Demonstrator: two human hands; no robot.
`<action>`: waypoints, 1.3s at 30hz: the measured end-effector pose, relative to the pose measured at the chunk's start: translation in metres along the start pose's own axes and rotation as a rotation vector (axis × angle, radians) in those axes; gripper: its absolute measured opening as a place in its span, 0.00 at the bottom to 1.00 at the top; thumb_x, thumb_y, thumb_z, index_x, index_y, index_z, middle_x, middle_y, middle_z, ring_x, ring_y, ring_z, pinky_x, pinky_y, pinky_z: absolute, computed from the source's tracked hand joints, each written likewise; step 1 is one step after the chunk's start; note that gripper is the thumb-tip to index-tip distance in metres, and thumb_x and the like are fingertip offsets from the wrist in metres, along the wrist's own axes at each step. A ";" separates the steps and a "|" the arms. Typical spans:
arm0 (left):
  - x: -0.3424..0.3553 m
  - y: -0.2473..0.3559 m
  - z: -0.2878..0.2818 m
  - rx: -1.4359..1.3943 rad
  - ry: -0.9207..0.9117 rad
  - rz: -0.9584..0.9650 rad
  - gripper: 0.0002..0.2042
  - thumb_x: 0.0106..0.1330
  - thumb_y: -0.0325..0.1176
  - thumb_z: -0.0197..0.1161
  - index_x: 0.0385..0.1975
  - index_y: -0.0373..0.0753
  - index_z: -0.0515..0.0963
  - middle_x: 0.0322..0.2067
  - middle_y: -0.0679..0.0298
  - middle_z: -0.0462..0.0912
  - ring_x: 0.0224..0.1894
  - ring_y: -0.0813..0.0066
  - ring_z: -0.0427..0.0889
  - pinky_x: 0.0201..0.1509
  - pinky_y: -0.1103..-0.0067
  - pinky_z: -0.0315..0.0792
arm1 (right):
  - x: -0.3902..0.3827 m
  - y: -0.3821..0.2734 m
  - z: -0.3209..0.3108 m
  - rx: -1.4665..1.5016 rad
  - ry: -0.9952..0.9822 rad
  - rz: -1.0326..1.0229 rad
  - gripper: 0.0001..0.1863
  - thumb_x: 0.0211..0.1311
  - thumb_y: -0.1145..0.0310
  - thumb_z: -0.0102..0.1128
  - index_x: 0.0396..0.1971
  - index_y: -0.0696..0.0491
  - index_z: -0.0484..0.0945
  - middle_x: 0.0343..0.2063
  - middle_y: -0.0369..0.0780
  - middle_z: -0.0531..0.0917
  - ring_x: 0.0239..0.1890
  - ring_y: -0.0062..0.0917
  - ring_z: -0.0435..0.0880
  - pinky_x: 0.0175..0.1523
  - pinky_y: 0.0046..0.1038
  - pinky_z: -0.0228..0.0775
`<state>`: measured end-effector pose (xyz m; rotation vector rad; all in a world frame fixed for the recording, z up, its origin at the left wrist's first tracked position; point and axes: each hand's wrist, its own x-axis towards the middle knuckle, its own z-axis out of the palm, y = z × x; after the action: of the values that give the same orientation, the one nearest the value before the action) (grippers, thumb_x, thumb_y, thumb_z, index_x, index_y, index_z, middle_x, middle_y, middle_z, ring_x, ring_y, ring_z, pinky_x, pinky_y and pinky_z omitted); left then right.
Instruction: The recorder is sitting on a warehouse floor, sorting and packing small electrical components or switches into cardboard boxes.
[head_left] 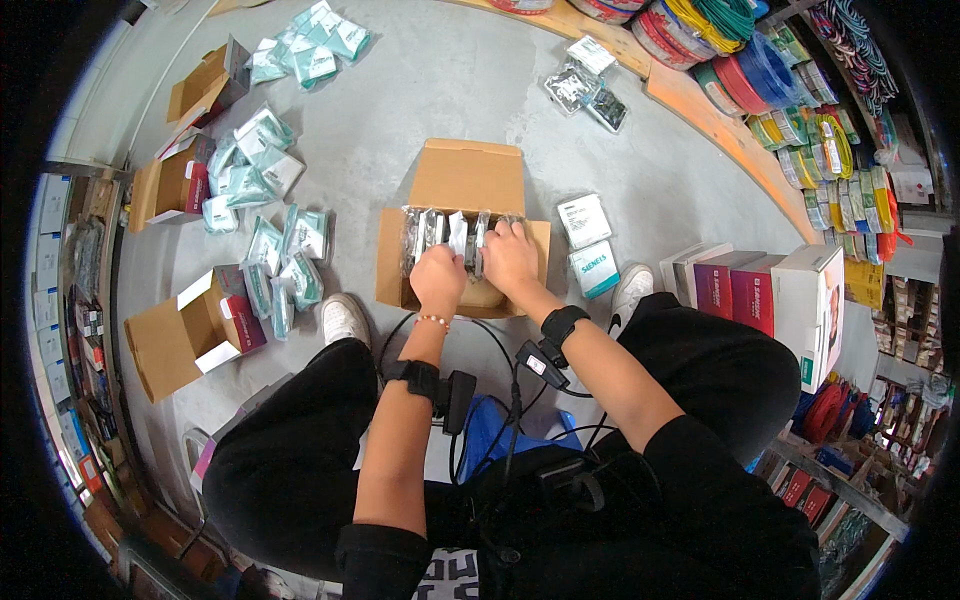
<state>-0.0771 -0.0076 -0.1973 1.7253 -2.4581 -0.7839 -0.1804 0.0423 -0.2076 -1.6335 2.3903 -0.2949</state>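
Open cardboard box on the grey floor, between and just beyond the person's shoes; lid flap raised on the far side, side flaps folded outward. Inside, a row of clear-wrapped packets on edge, side by side.

Left hand: over the near part of the box, fingers bent and pressed together, just at a white upright packet mid-row. Right hand: over the right part of the row, fingers bent and slightly parted, pointing down among the packets. Fingertips of both are largely hidden from above, so I cannot tell whether either pinches anything.

Both wrists carry black straps; beaded bracelet on the left one. Black cables run between the forearms.

Right of the box, near it: white packet flat on the floor, with a white-and-teal packet on its near side. Left: three open cartons in a line, heaps of teal-and-white packets beside them. Far right on the floor: small group of clear and black packets. Nearer, by the right knee: upright white, red and maroon boxes. Upper right: coiled wire spools along a wooden board.
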 end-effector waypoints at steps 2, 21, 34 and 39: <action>-0.005 0.002 0.001 -0.010 0.063 0.103 0.07 0.46 0.33 0.55 0.16 0.35 0.70 0.21 0.57 0.72 0.24 0.60 0.73 0.26 0.71 0.68 | -0.001 -0.002 0.000 0.010 0.056 -0.026 0.07 0.40 0.68 0.53 0.19 0.56 0.73 0.26 0.39 0.70 0.34 0.30 0.66 0.39 0.27 0.60; -0.016 -0.016 -0.001 -0.142 0.454 -0.052 0.13 0.46 0.36 0.56 0.27 0.36 0.65 0.29 0.57 0.68 0.33 0.60 0.69 0.33 0.72 0.64 | -0.005 0.001 -0.024 0.308 0.007 0.060 0.16 0.40 0.65 0.53 0.30 0.56 0.66 0.34 0.41 0.66 0.39 0.33 0.66 0.40 0.29 0.60; -0.017 -0.041 -0.014 -0.816 0.172 -0.633 0.23 0.56 0.42 0.40 0.19 0.24 0.71 0.15 0.54 0.74 0.16 0.69 0.75 0.18 0.79 0.68 | -0.012 0.056 -0.007 0.547 0.540 0.455 0.11 0.47 0.65 0.48 0.18 0.58 0.71 0.11 0.42 0.73 0.15 0.35 0.72 0.23 0.32 0.62; -0.012 -0.064 0.002 -1.068 -0.091 -0.785 0.23 0.57 0.42 0.36 0.23 0.24 0.69 0.18 0.50 0.74 0.18 0.64 0.75 0.22 0.77 0.71 | -0.007 0.041 -0.025 0.746 0.214 0.318 0.15 0.48 0.63 0.48 0.12 0.59 0.71 0.10 0.42 0.73 0.12 0.27 0.72 0.19 0.27 0.61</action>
<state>-0.0171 -0.0125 -0.2232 2.0113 -0.8457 -1.7713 -0.2213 0.0643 -0.1954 -0.9070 2.2103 -1.1717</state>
